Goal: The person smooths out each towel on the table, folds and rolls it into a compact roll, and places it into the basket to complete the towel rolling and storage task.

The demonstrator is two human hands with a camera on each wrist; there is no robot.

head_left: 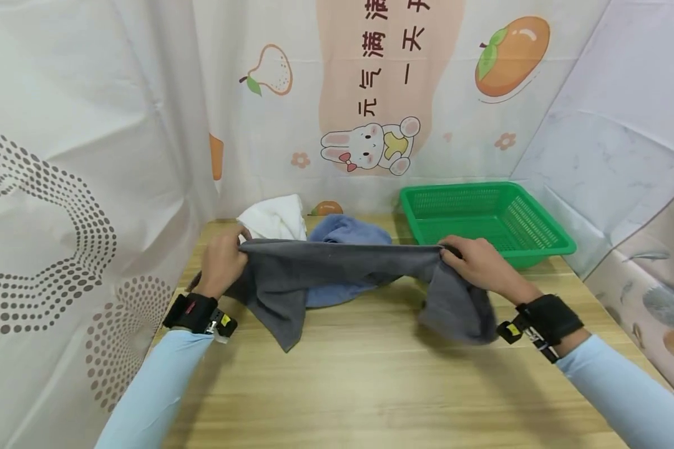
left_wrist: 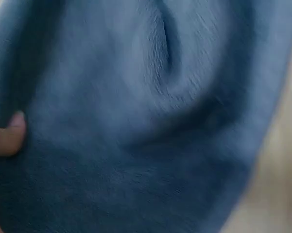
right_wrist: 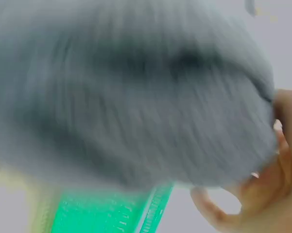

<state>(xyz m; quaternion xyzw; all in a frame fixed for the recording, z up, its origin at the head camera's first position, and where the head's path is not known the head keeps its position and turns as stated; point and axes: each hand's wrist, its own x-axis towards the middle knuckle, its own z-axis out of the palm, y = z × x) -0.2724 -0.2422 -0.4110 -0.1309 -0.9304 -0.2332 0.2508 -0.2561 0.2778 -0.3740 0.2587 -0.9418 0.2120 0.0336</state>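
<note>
So far the grey towel [head_left: 337, 268] is only stretched out, not folded: the left hand [head_left: 221, 262] and the right hand [head_left: 477, 265] each pinch an end of its upper edge, pulling it into a taut line above the middle of the desk [head_left: 371, 386], nearer the far edge than the near one. The fingers of both hands are curled round the cloth; in the left wrist view one fingertip [left_wrist: 12, 136] presses into the fabric, and in the right wrist view the fingers [right_wrist: 262, 194] wrap under a blurred bunch of it. Below the taut edge the towel hangs unevenly, one flap drooping toward the desk on the left, another bunched under the right hand, so by my reading it still needs to be straightened before any fold can be made.

Behind it, toward the far edge, a blue towel [head_left: 345, 234] lies crumpled and partly hidden by the grey one, and a white towel [head_left: 272, 218] sits loose near the far left corner; both look untouched. The green basket [head_left: 539, 240] at the far right corner holds nothing that I can see. Judging from this, the work looks to be at an early stage.
</note>
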